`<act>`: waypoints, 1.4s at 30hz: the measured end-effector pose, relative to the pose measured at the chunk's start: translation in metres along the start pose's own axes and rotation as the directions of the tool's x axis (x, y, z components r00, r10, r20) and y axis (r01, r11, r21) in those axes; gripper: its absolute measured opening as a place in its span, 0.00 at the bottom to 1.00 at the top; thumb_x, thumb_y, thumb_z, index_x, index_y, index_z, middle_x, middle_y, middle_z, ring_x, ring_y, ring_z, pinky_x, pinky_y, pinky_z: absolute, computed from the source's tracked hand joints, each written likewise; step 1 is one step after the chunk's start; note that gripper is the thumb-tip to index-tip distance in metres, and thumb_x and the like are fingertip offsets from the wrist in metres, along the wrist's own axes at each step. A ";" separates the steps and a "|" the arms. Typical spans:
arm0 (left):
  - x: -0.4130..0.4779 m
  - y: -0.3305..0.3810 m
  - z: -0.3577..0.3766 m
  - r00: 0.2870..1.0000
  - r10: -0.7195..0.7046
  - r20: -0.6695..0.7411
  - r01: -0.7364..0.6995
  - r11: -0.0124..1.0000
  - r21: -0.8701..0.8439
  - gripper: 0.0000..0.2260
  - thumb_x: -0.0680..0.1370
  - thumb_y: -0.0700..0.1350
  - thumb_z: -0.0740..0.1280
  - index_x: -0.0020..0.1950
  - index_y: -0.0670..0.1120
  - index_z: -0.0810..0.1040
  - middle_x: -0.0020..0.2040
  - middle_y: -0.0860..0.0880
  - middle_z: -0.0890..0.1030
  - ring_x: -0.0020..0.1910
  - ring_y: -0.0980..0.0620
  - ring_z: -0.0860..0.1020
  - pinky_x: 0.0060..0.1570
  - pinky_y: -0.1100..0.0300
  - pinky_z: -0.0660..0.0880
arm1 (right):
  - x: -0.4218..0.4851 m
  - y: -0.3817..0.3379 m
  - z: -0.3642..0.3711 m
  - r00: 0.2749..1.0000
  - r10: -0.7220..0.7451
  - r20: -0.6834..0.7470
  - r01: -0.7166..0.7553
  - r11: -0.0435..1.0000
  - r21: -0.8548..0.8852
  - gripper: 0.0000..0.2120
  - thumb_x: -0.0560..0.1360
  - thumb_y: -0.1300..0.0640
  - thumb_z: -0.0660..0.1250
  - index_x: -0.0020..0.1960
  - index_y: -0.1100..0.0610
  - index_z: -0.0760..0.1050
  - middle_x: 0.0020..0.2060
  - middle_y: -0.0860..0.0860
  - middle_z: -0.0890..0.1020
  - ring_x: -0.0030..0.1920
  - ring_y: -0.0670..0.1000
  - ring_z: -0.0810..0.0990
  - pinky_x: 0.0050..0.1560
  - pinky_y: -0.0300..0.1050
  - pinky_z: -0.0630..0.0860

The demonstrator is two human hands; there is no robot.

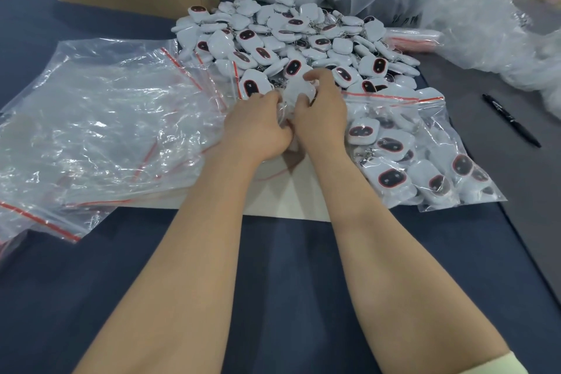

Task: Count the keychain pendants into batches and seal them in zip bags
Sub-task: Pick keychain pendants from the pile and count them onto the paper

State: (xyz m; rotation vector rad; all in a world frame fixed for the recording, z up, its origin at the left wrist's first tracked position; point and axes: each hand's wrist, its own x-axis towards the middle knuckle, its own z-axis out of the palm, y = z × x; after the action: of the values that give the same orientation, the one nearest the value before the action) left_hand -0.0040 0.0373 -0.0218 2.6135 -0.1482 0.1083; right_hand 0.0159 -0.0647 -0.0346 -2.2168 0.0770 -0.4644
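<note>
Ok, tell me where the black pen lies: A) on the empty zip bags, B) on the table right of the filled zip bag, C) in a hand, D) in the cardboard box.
B: the black pen lies on the grey tabletop, right of the filled zip bag.

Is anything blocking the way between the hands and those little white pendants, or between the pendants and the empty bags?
Nothing visible does. The left hand and right hand grip pendants at the near edge of the pile. The empty zip bags lie just left of them, with nothing on top.
</note>
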 end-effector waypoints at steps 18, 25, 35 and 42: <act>0.008 0.004 0.017 0.991 -0.014 -0.132 -0.001 0.994 -0.108 0.21 0.75 0.48 0.65 0.68 0.48 0.70 0.64 0.45 0.75 0.63 0.43 0.73 0.58 0.52 0.70 | 0.009 -0.002 -0.008 0.968 0.237 0.085 -0.226 0.666 0.711 0.10 0.78 0.56 0.67 0.39 0.55 0.70 0.36 0.51 0.73 0.39 0.49 0.73 0.48 0.48 0.77; 0.007 0.004 0.016 0.988 -0.042 -0.148 0.014 0.983 -0.183 0.20 0.74 0.47 0.64 0.66 0.48 0.71 0.60 0.46 0.78 0.59 0.42 0.75 0.57 0.51 0.72 | 0.012 -0.006 -0.008 0.915 0.309 0.260 -0.350 0.288 0.891 0.05 0.80 0.64 0.61 0.45 0.60 0.71 0.36 0.56 0.80 0.34 0.50 0.80 0.35 0.40 0.78; 0.008 0.003 0.017 0.986 -0.061 -0.152 0.018 0.963 -0.268 0.21 0.74 0.45 0.64 0.67 0.47 0.69 0.60 0.46 0.79 0.58 0.42 0.76 0.57 0.50 0.72 | 0.012 -0.002 -0.004 0.940 0.247 0.234 -0.328 0.474 0.817 0.06 0.79 0.63 0.65 0.43 0.60 0.74 0.34 0.54 0.80 0.33 0.48 0.80 0.36 0.40 0.78; 0.008 0.003 0.017 0.987 -0.083 -0.136 0.039 0.953 -0.300 0.22 0.74 0.45 0.64 0.68 0.48 0.68 0.60 0.46 0.79 0.58 0.41 0.76 0.58 0.48 0.73 | 0.012 0.001 -0.001 0.967 0.153 0.204 -0.254 0.628 0.735 0.05 0.78 0.63 0.66 0.42 0.61 0.74 0.40 0.61 0.79 0.43 0.57 0.78 0.52 0.59 0.77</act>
State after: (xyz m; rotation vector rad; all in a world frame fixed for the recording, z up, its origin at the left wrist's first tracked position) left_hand 0.0048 0.0256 -0.0344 2.2975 -0.0278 0.2377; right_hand 0.0268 -0.0684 -0.0314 -1.3629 0.0539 -0.1689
